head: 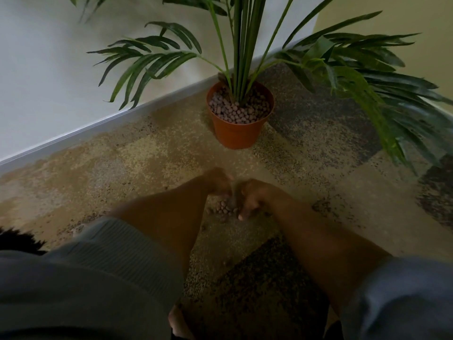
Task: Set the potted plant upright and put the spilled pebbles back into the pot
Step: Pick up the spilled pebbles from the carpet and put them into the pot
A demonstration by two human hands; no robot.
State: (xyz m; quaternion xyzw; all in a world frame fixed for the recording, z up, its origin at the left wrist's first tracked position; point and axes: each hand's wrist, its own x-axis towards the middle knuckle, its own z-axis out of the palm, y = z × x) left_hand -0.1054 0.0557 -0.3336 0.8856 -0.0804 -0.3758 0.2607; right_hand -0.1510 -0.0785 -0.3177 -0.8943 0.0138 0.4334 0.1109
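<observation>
An orange plastic pot (236, 133) stands upright on the carpet near the wall, with a green palm plant (241, 57) rising from it. Brownish clay pebbles (239, 111) fill the pot's top. A small heap of spilled pebbles (224, 209) lies on the carpet nearer to me. My left hand (217, 181) and my right hand (255, 197) are down at this heap, one on each side, fingers curled in around it. Both hands are blurred, and I cannot tell whether either one holds pebbles.
A white wall with a grey skirting board (103, 128) runs behind the pot. Long fronds (382, 94) spread out low to the right. The patterned carpet (152, 153) covers the floor. A bare foot (179, 322) shows at the bottom.
</observation>
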